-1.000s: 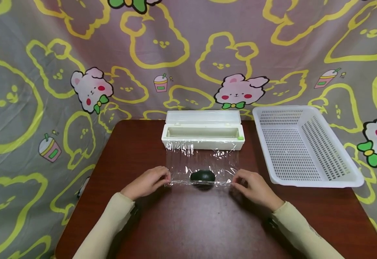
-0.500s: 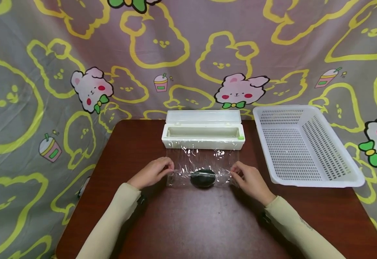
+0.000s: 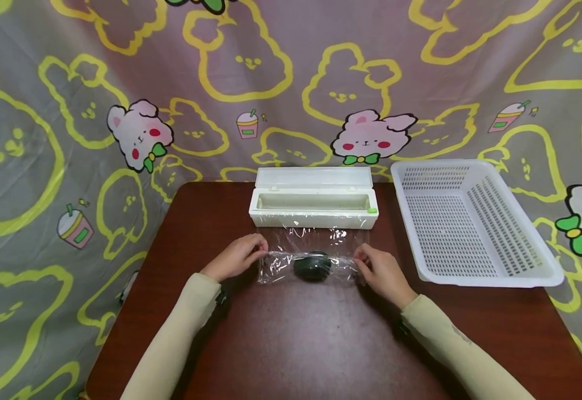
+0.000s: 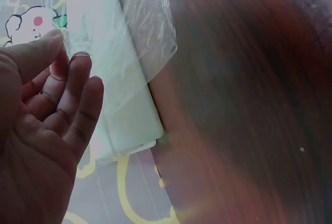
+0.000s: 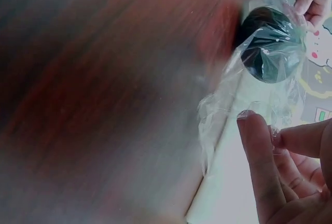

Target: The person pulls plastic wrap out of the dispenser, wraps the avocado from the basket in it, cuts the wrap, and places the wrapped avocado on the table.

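A dark green oval fruit [image 3: 312,268], which looks like an avocado, lies on the table with clear plastic wrap [image 3: 275,269] over it. My left hand [image 3: 238,256] pinches the left end of a gathered fold of the wrap between thumb and fingers. On the other side, my right hand [image 3: 382,273] pinches the fold's right end. The fold runs taut across the fruit's far side. In the right wrist view the wrap [image 5: 218,105] drapes partly over the fruit [image 5: 259,19]. Behind it stands a white wrap dispenser [image 3: 316,221], lid raised, with the sheet reaching its front.
A white perforated plastic basket [image 3: 453,239] stands at the right, near the dispenser. The dark red-brown table [image 3: 291,344] extends toward me. A cartoon-print curtain [image 3: 291,78] hangs behind and beside the table.
Both hands have moved away from me, toward the dispenser, carrying the wrap's near edge up and back over the fruit. The dispenser and basket stay put.
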A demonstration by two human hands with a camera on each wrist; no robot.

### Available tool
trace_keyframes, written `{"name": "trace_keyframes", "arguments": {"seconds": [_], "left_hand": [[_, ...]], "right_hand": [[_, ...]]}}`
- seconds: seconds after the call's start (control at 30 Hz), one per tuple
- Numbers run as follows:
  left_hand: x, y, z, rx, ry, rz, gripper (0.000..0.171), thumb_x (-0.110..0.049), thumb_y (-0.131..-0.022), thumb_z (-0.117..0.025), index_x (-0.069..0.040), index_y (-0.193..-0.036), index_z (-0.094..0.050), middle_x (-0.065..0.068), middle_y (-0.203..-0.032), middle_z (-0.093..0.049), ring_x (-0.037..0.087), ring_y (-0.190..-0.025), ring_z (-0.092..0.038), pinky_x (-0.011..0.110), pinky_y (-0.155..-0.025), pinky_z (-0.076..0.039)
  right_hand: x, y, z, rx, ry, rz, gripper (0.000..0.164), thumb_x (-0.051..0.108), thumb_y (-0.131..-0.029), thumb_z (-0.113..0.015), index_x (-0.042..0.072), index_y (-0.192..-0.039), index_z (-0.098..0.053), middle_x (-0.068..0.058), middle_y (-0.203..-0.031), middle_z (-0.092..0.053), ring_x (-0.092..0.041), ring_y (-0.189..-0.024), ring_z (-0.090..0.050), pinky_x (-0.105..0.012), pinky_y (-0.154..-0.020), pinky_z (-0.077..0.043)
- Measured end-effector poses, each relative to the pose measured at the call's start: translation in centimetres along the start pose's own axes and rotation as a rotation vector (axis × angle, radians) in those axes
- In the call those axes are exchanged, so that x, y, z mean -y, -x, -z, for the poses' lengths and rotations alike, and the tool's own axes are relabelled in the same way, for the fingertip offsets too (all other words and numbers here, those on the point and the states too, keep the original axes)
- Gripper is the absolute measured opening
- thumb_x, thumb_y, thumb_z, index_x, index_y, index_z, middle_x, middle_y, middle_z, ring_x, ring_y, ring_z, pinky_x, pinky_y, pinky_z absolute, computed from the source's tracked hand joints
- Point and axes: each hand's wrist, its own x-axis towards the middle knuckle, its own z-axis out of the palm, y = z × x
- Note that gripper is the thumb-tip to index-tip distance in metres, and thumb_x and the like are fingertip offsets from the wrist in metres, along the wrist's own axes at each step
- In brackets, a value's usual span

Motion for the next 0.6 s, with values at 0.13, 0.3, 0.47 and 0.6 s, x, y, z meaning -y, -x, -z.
{"name": "trace_keyframes", "arguments": {"seconds": [0.13,0.3,0.47,0.6], "left_hand": [[0.5,-0.5,-0.3,-0.011,-0.01,0.007,0.006,-0.01,-0.099,-0.069,-0.01,-0.098,-0.063,0.001,-0.095,-0.065,0.016,-0.091,-0.061,0.037,-0.086,-0.054],[0.9,-1.0,-0.6,-0.002,-0.024,0.036,0.006,-0.011,-0.099,-0.069,-0.009,-0.098,-0.063,0.003,-0.094,-0.065,0.018,-0.09,-0.062,0.039,-0.086,-0.054],[1.2,-1.2,-1.2,0.017,-0.034,0.062,0.006,-0.013,-0.099,-0.069,-0.01,-0.098,-0.064,0.003,-0.094,-0.066,0.019,-0.091,-0.063,0.04,-0.086,-0.054],[1.3,-1.3,-1.7,0.026,-0.043,0.081,0.006,-0.013,-0.1,-0.068,-0.01,-0.098,-0.064,0.002,-0.094,-0.066,0.018,-0.091,-0.062,0.04,-0.086,-0.054]], "right_hand": [[-0.3,-0.5,-0.3,0.011,0.01,-0.019,0.007,0.006,-0.095,-0.073,0.01,-0.098,-0.068,-0.001,-0.082,-0.073,-0.013,-0.07,-0.065,-0.035,-0.066,-0.054],[-0.4,-0.9,-0.7,0.021,0.01,-0.033,0.006,0.007,-0.094,-0.074,0.009,-0.097,-0.069,-0.001,-0.08,-0.073,-0.012,-0.069,-0.065,-0.036,-0.066,-0.054],[-0.4,-1.2,-1.1,0.053,0.021,-0.046,0.006,0.008,-0.093,-0.074,0.01,-0.093,-0.069,-0.004,-0.082,-0.075,-0.019,-0.074,-0.07,-0.042,-0.069,-0.057],[-0.4,-1.5,-1.2,0.056,0.04,-0.051,0.007,0.008,-0.092,-0.075,0.011,-0.09,-0.069,-0.006,-0.086,-0.077,-0.026,-0.08,-0.074,-0.048,-0.074,-0.059]]}}
